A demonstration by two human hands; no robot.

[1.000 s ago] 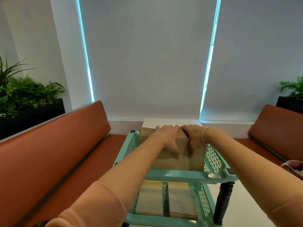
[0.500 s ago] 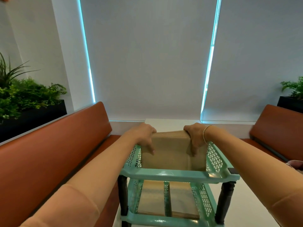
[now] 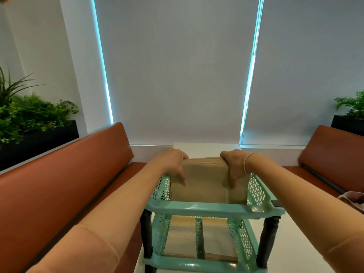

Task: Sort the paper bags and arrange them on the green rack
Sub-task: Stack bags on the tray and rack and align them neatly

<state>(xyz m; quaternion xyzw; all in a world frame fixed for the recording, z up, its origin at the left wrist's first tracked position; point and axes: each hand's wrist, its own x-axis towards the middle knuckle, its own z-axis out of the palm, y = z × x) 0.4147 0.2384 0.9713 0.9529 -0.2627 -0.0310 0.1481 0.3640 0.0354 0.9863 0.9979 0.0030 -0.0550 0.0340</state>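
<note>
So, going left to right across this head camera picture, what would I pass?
Left planter → left orange bench → left hand → stack of paper bags in the green rack → right hand → right orange bench → right planter.

Bag stack point(image 3: 206, 184) upright in rack point(image 3: 214, 210) top tier, two stacks point(image 3: 199, 237) below, benches point(image 3: 65, 186) either side.
</note>
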